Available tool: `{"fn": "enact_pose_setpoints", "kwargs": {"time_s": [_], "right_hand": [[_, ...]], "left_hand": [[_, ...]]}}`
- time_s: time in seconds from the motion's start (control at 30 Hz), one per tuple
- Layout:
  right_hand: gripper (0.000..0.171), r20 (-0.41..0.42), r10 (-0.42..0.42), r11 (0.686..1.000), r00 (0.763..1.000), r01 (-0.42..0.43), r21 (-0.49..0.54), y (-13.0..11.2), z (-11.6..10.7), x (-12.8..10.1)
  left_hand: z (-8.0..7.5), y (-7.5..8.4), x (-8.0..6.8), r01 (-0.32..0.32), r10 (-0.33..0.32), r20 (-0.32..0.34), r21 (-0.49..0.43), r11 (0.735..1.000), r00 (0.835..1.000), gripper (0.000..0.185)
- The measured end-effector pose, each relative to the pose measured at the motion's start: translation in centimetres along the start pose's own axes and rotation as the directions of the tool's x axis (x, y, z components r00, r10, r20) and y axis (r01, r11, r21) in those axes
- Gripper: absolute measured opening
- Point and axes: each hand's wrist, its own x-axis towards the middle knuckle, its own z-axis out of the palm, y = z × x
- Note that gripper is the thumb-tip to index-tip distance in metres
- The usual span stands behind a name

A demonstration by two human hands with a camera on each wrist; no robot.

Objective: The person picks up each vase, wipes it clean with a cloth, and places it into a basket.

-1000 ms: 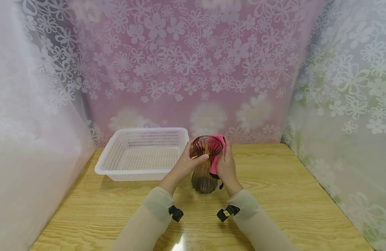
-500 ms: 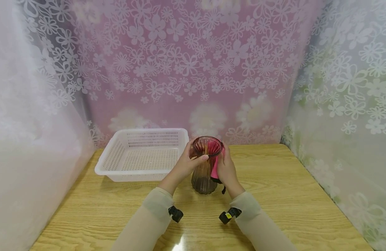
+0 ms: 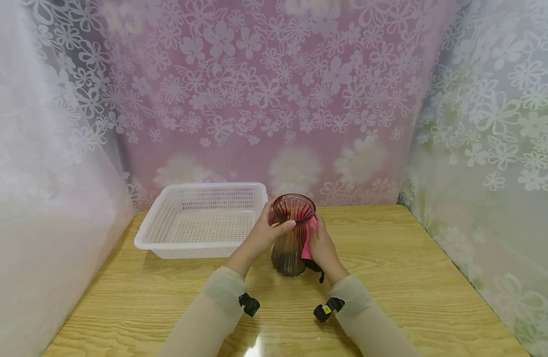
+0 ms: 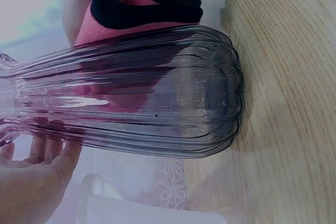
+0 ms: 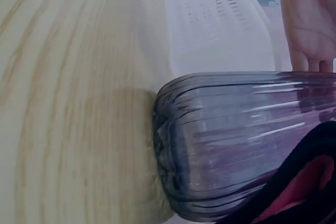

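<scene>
A ribbed glass vase (image 3: 286, 248), tinted from reddish at the rim to grey at the base, stands upright on the table in the head view. My left hand (image 3: 261, 235) grips its neck from the left, thumb across the near side. At the vase's right side my right hand (image 3: 323, 245) holds a pink cloth (image 3: 307, 248) with black edging against the glass. Through the vase (image 4: 131, 98) in the left wrist view, the pink cloth shows behind the ribs. The black edging (image 5: 310, 150) lies along the vase in the right wrist view. Most right fingers are hidden.
A white perforated plastic basket (image 3: 211, 225) sits left of the vase, close to my left hand. Wood-grain table (image 3: 390, 277) extends in front and to the right. Flowered curtains (image 3: 274, 99) hang behind and on both sides.
My right hand has slid the pink cloth down the vase's right side, toward me. Its top edge no longer shows above the rim. The vase and left hand have hardly moved.
</scene>
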Motion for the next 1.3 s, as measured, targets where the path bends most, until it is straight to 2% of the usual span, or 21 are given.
{"fn": "enact_pose_setpoints", "kwargs": {"time_s": [0.5, 0.63, 0.73, 0.87, 1.03, 1.3], "right_hand": [[0.061, 0.076, 0.074, 0.995, 0.994, -0.068, -0.076, 1.6, 0.3, 0.5], [0.057, 0.107, 0.068, 0.993, 0.992, -0.057, -0.101, 1.6, 0.0, 0.6], [0.052, 0.138, 0.094, 0.992, 0.986, -0.08, -0.099, 1.5, -0.4, 0.8], [0.051, 0.166, 0.168, 0.985, 0.972, -0.157, -0.078, 1.3, -1.1, 1.0], [0.054, 0.15, 0.224, 0.974, 0.963, -0.214, -0.078, 1.2, -2.1, 1.2], [0.054, 0.102, 0.239, 0.971, 0.966, -0.234, -0.055, 0.2, -4.1, 1.1]], "left_hand": [[-0.2, -0.1, 0.1, 0.004, -0.004, 0.011, -0.007, 1.0, 1.0, 0.086], [-0.1, -0.1, 0.0, 0.016, -0.016, 0.005, -0.006, 1.0, 1.0, 0.086], [-0.1, 0.0, 0.0, 0.019, -0.019, 0.006, 0.002, 1.0, 1.0, 0.085], [-0.1, 0.1, -0.1, 0.023, -0.023, 0.006, 0.013, 1.0, 1.0, 0.084], [-0.1, 0.1, 0.0, 0.02, -0.02, 0.01, 0.008, 1.0, 1.0, 0.082], [-0.1, 0.3, 0.0, 0.024, -0.024, 0.003, 0.003, 1.0, 1.0, 0.085]]}}
